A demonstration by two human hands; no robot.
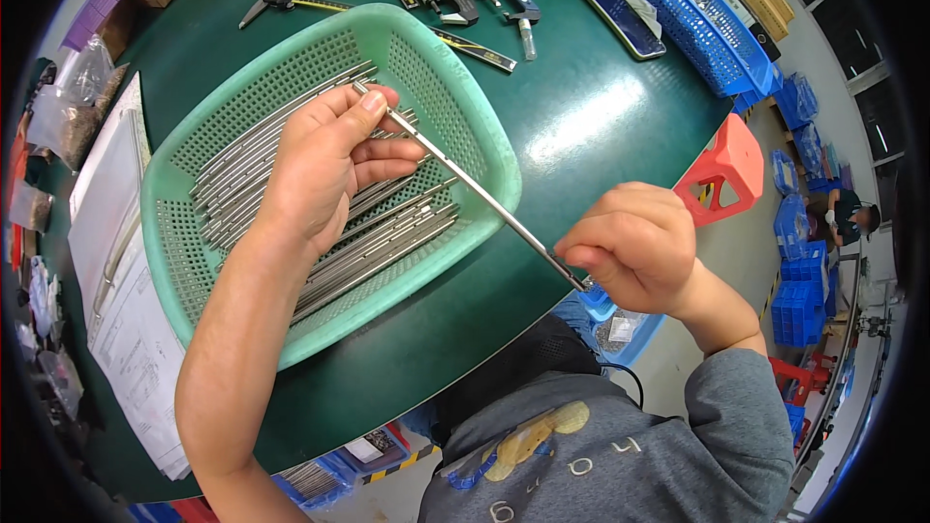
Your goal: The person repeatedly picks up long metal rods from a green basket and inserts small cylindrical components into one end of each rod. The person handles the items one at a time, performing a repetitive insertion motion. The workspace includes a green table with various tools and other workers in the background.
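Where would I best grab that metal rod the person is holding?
Probably by the bare middle of the metal rod, from the side away from the person, pinching across it: it is slim and straight, and the left hand and right hand cover parts near its ends.

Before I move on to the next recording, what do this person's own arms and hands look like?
The left hand and right hand are ungloved, with no ring or wristwatch in sight. A plain, short grey sleeve ends near the right elbow; the left arm's sleeve is not visible.

Left hand (pixel 325 150) in thumb-and-finger pinch
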